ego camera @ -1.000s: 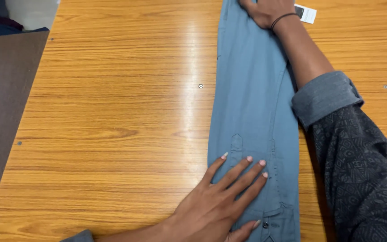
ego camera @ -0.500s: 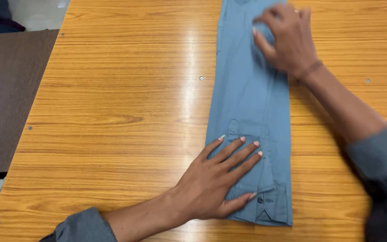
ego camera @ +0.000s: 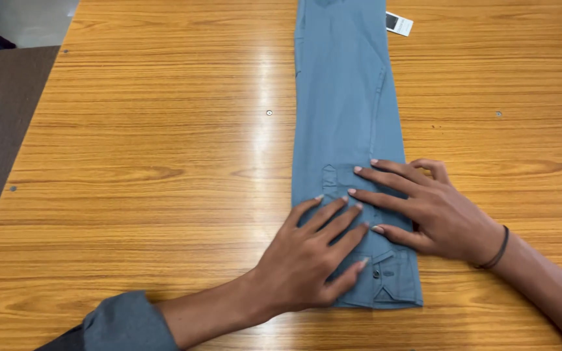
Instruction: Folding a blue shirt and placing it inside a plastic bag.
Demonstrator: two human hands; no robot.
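— Where is the garment?

— The blue-grey folded garment (ego camera: pixel 346 130) lies as a long narrow strip on the wooden surface (ego camera: pixel 164 130), running from the far edge of the view down toward the person. Its near end, with small buttons and a pocket flap, sits under both hands.

— Any labels?

— A small rectangular tag (ego camera: pixel 399 23), white with a dark patch, pokes out from the strip's right edge near the top, lying flat on the wood.

— What differs from half a second ago?

— The right hand (ego camera: pixel 434 211) was then far up the strip, near its far end. It has come down to the near end, just beside the left one. The left hand (ego camera: pixel 310 257) has stayed pressed on about the same spot.

— And the fingers?

— The left fingers (ego camera: pixel 339 224) are spread wide and flat on the cloth, gripping nothing. The right fingers (ego camera: pixel 385 182) are also stretched out and flat, pointing left across the strip, tips nearly meeting the left ones. A dark band circles the right wrist.

— Anything else around?

— A dark brown panel (ego camera: pixel 1 130) borders the surface on the left.
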